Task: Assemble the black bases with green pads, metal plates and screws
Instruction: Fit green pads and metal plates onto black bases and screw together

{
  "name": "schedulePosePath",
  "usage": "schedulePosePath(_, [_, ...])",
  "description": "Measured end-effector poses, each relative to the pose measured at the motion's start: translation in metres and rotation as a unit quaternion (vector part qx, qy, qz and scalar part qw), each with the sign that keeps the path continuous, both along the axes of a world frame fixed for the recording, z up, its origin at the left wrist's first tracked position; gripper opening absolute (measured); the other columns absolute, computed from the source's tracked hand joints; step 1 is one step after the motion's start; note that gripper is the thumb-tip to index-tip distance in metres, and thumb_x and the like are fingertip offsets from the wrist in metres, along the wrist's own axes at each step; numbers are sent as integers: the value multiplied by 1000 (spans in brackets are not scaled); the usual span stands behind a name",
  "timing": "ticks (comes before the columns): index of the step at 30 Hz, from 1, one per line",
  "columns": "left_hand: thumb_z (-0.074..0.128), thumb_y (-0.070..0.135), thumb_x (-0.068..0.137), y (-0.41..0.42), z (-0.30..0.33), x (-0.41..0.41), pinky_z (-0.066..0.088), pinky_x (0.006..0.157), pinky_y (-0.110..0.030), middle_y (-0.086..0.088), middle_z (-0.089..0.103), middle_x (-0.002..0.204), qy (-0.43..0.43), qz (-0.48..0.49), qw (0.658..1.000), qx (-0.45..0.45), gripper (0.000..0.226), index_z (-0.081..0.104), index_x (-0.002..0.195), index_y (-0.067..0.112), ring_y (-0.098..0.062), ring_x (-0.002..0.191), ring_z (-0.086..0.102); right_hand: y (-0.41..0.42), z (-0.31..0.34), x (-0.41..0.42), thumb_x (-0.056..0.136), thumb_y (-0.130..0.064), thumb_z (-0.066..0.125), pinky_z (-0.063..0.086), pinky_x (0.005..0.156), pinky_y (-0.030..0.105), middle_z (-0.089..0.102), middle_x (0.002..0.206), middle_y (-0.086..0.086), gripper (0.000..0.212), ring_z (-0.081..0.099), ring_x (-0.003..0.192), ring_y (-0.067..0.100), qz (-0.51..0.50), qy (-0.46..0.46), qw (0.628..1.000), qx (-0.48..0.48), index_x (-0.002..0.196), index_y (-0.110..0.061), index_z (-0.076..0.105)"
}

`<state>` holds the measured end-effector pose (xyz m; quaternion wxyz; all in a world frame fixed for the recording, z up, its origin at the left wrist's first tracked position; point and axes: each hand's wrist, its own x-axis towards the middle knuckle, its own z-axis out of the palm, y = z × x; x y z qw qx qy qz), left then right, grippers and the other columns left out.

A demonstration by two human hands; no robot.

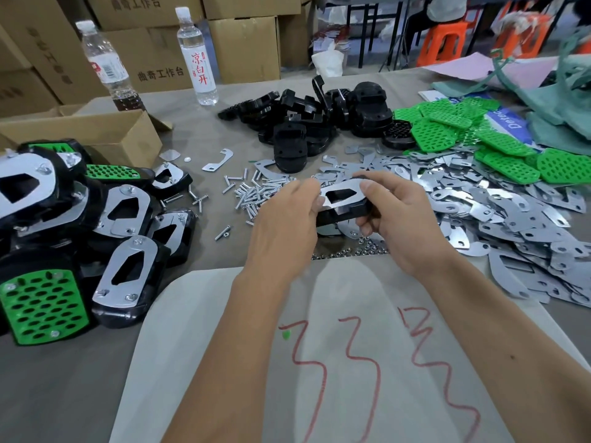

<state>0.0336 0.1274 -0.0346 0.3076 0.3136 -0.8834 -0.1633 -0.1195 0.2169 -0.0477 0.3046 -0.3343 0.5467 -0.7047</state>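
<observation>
A black base (347, 210) with a metal plate (339, 193) lying on top is held above the table centre. My right hand (399, 215) grips its right end, thumb on the plate and fingers under the base. My left hand (284, 219) holds the left end, fingertips at the plate's edge. Loose screws (252, 193) lie just behind my left hand, and small nuts (351, 251) sit below the base. Bare black bases (307, 123) are piled at the back, green pads (473, 135) at the right rear, and metal plates (499, 212) spread over the right.
Finished assemblies (80, 225) are heaped at the left beside an open cardboard box (96, 129). Two water bottles (198, 55) stand at the back before stacked cartons. A white sheet with red marks (335, 346) covers the near table. Green cloth (569, 91) lies far right.
</observation>
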Motion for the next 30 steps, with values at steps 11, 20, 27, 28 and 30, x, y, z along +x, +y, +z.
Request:
schedulePosePath(11, [34, 44, 110, -4, -1, 4, 26, 61, -42, 6, 47, 67, 20, 118, 991, 63, 41, 32, 75, 24, -31, 72, 46, 10, 7, 25, 88, -27, 69, 54, 52, 49, 60, 69, 9, 36, 54, 56, 31, 28, 235, 971, -42, 124, -24, 68])
schedulePosePath(20, [43, 29, 108, -3, 4, 5, 23, 62, -40, 4, 44, 67, 5, 114, 993, 36, 39, 34, 72, 18, -31, 73, 42, 9, 8, 19, 92, -19, 68, 56, 48, 38, 67, 68, 13, 29, 63, 50, 31, 36, 182, 982, -22, 121, -25, 70])
schedulePosePath(27, [47, 22, 106, -7, 2, 8, 31, 64, -42, 0, 53, 76, -15, 54, 998, 29, 30, 39, 77, 15, -30, 79, 48, 9, 6, 11, 91, -21, 66, 52, 48, 30, 70, 67, 4, 33, 63, 52, 22, 49, 137, 989, 5, 123, -15, 69])
schedulePosePath(28, [48, 20, 104, -9, 2, 8, 33, 64, -43, 0, 53, 77, -14, 45, 998, 36, 28, 40, 79, 14, -30, 80, 48, 9, 6, 10, 92, -21, 66, 52, 49, 30, 70, 67, 4, 32, 63, 52, 22, 52, 136, 989, 6, 123, -15, 70])
schedulePosePath(30, [52, 12, 100, -11, 3, 9, 38, 66, -43, 1, 53, 79, 5, 19, 999, 47, 23, 42, 81, 16, -28, 81, 47, 9, 6, 8, 92, -22, 66, 51, 49, 32, 71, 68, 6, 31, 62, 52, 24, 53, 127, 990, 8, 123, -16, 70])
